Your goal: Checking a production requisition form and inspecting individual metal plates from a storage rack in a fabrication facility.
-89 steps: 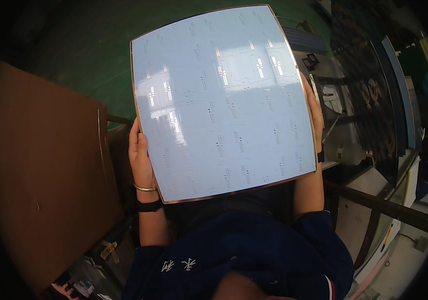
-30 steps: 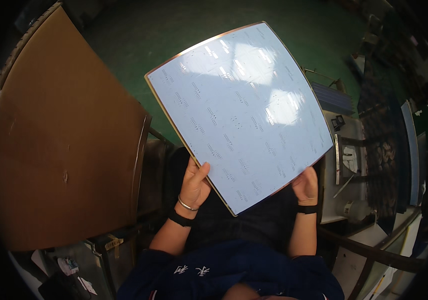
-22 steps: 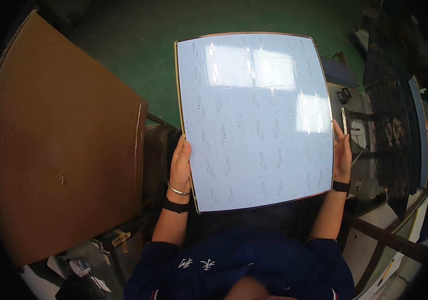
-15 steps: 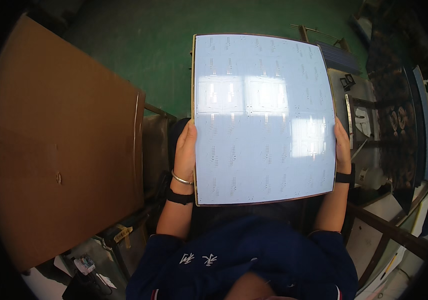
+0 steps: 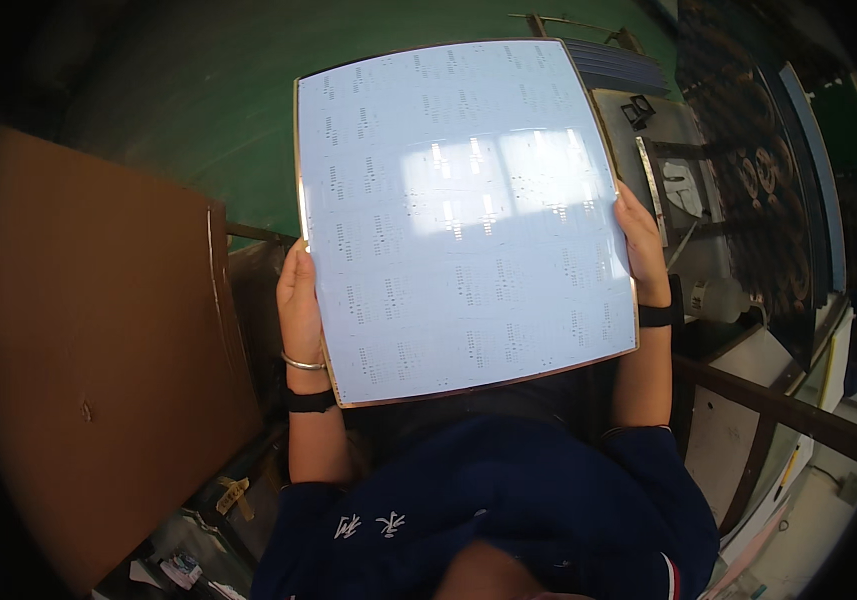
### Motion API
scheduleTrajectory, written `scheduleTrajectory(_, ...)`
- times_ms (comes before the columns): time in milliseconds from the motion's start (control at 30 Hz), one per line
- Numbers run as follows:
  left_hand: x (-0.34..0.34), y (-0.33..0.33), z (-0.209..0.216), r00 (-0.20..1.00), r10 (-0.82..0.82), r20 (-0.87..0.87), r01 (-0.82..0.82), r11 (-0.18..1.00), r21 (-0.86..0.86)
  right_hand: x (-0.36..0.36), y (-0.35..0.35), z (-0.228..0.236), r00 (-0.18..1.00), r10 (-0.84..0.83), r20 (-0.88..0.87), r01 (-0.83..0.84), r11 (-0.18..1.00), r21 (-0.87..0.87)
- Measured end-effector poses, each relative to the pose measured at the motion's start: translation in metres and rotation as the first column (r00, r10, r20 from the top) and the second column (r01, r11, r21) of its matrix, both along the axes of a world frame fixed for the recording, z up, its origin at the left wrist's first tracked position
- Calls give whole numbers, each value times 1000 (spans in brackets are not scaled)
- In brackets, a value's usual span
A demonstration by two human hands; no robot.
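A large, glossy, white rectangular panel (image 5: 419, 280) is held up in front of me, tilted a little, with rows of tiny dark marks or holes on its face. Window light reflects off its upper middle and right. Its thin rim looks brown and coppery. My left hand (image 5: 299, 290) grips the left edge, thumb at the front rim and fingers hidden behind. On the opposite edge my right hand (image 5: 641, 240) holds it likewise, fingers mostly out of sight. A silver bangle and a black band circle my left wrist; another black band is on the right.
A big brown board (image 5: 109, 340) stands at the left. On the right are a bench with a white glove (image 5: 682, 190), small black parts (image 5: 637, 112), a dark rack of panels (image 5: 749, 170) and a metal frame bar (image 5: 779, 400). Green floor (image 5: 189, 120) lies beyond.
The panel has shifted left and slightly up in view and turned a little counterclockwise, both hands moving along with it. The view has also shifted. The grip stays the same.
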State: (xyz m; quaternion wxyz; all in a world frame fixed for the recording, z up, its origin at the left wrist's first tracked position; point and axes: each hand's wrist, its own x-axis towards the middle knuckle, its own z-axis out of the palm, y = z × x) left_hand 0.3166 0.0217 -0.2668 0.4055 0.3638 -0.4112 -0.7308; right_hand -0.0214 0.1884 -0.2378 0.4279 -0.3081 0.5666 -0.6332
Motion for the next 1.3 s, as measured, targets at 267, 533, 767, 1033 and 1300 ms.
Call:
scheduleTrajectory(267, 3, 1, 1, 995, 40, -86, -40, 999, 5, 7, -2, 2, 999, -25, 26, 26, 998, -63)
scheduleTrajectory(533, 9, 1, -5, 985, 11, -171, -13, 1000, -14, -3, 9, -5, 991, 43, 129, -31, 994, -101)
scheduleTrajectory(767, 19, -4, 2, 942, -118, -314, 138, 990, 43, 0, 2, -14, 928, 78, 363, -16, 985, -172)
scheduleTrajectory(1033, -10, 28, -5, 640, 39, -767, 194, 958, 210, 49, -28, -32, 798, 24, 602, 205, 929, -308)
scheduleTrajectory(1300, 2, 22, -8, 920, -16, -392, 85, 983, 160, 5, -7, -28, 783, -100, 614, 362, 876, -319)
